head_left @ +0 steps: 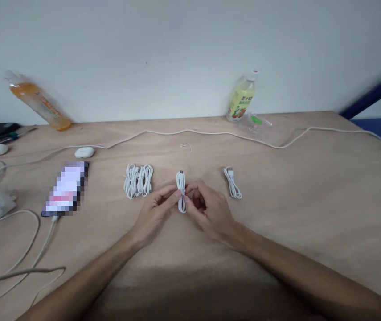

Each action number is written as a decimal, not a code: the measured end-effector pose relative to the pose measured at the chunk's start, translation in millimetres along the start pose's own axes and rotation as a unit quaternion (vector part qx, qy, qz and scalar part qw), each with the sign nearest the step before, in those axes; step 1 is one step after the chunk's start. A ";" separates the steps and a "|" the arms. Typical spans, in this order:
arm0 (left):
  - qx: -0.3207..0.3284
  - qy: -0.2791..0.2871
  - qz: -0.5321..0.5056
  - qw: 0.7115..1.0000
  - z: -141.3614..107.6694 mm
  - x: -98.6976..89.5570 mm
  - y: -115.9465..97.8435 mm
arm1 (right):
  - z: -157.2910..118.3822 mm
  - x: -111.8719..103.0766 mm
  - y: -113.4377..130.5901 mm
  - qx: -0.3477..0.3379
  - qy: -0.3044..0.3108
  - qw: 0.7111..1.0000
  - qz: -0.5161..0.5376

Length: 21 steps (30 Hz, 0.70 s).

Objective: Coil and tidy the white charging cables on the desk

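Between my two hands is a folded white USB cable (181,206), held upright with its dark-tipped plug at the far end. My left hand (157,208) pinches its middle between thumb and fingers. From the other side, my right hand (208,207) has thumb and fingers closed at the cable's middle, where a tie seems to wrap it. Several bundled white cables (138,180) lie side by side beyond my left hand. A single bundled white cable (233,183) lies beyond my right hand. Small white scraps (186,146) rest farther back.
A phone (66,189) with a charging lead lies left, near a white earbud case (84,152). A long white cord (190,131) crosses the back. An orange bottle (41,104) and a yellow-green bottle (243,98) stand by the wall. Loose cables (38,223) loop at the left.
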<state>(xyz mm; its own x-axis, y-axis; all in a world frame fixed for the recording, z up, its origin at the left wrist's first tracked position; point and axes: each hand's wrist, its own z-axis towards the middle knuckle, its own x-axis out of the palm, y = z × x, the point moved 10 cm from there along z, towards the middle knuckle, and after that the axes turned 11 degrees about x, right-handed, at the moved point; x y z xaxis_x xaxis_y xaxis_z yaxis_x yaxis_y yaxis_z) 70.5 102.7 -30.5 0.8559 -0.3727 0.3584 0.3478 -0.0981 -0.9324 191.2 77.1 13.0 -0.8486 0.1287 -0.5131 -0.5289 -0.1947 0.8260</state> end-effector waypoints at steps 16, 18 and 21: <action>-0.017 0.052 -0.039 0.998 -0.9 10.2 0.7 | 0.9 -0.8 -1.0 0.017 0.011 0.999 0.036; -0.022 0.050 -0.045 0.998 -1.0 9.8 1.8 | 1.1 -0.5 -0.9 0.016 0.011 0.999 0.035; -0.026 0.045 -0.043 0.998 -1.6 8.1 3.0 | 1.4 1.4 -2.5 0.021 0.017 0.999 0.034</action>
<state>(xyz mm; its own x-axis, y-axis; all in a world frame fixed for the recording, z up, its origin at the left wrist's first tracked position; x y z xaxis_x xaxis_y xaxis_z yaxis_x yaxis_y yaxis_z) 77.9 97.9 -30.4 0.7847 -0.4423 0.4343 0.3968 -0.1798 -0.9001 191.3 79.1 10.6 -0.8823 0.0834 -0.4632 -0.4706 -0.1610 0.8675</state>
